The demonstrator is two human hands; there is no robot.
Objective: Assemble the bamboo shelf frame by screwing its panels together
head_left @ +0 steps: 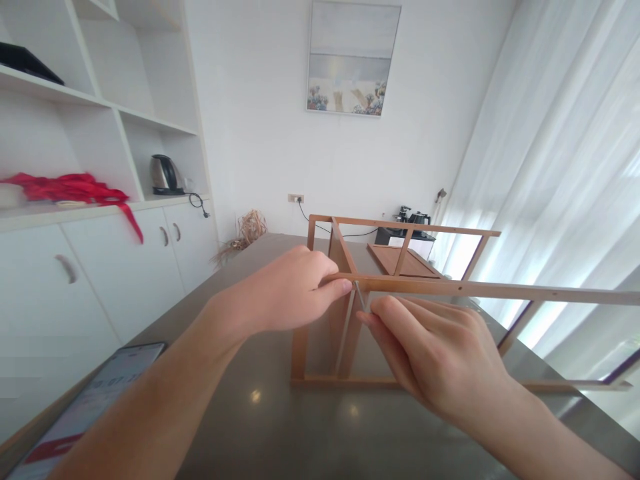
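A light wooden frame [475, 289] of thin rails stands on the grey table [280, 427]. My left hand [285, 290] is closed on the near end of its top rail, thumb pressed against the wood. My right hand [435, 353] pinches a small metal hex key [361, 297] whose tip meets the rail right beside my left thumb. A separate wooden panel [403, 261] lies flat behind the frame.
A phone [85, 407] with a lit screen lies at the table's near left edge. White cabinets and shelves stand to the left, bearing a kettle [164, 175] and red cloth [70, 188]. Curtains hang at right. Dried straw [247, 230] lies by the far wall.
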